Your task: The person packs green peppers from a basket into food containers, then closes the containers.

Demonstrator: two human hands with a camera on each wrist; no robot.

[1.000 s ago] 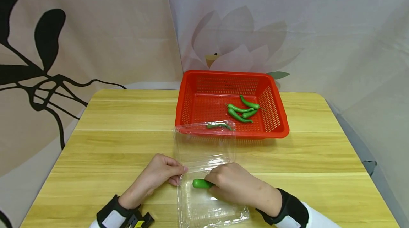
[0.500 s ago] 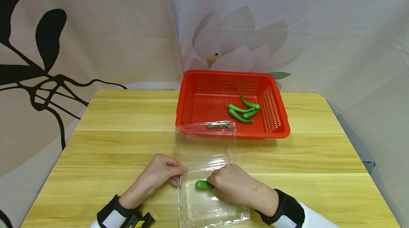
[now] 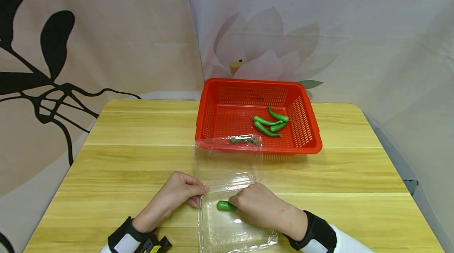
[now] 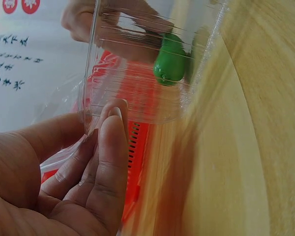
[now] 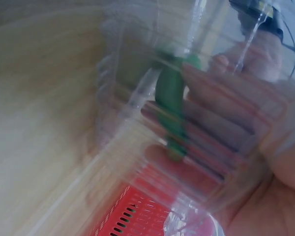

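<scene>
A clear plastic clamshell box [image 3: 220, 231] lies unfolded on the table, its lid [image 3: 227, 166] leaning back over the basket's near rim. At the hinge corner my left hand [image 3: 181, 190] pinches the box's edge between thumb and fingers; the left wrist view shows that grip [image 4: 83, 167] up close. Inside the box's base my right hand [image 3: 260, 207] holds a green chili pepper [image 3: 225, 205], whose blunt end sticks out to the left. Through the plastic, the right wrist view shows the pepper [image 5: 169, 96] lying against the fingers, though blurred.
Behind the box stands a red perforated basket [image 3: 227, 117] with several green chili peppers [image 3: 264, 129] in its right half. Another pepper [image 3: 242, 140] shows through the lid. The wooden table [image 3: 142, 138] runs back to a printed cloth backdrop [image 3: 142, 28].
Over the last second the pepper and my right hand have shifted slightly right and toward me inside the box. My left hand keeps its place on the edge.
</scene>
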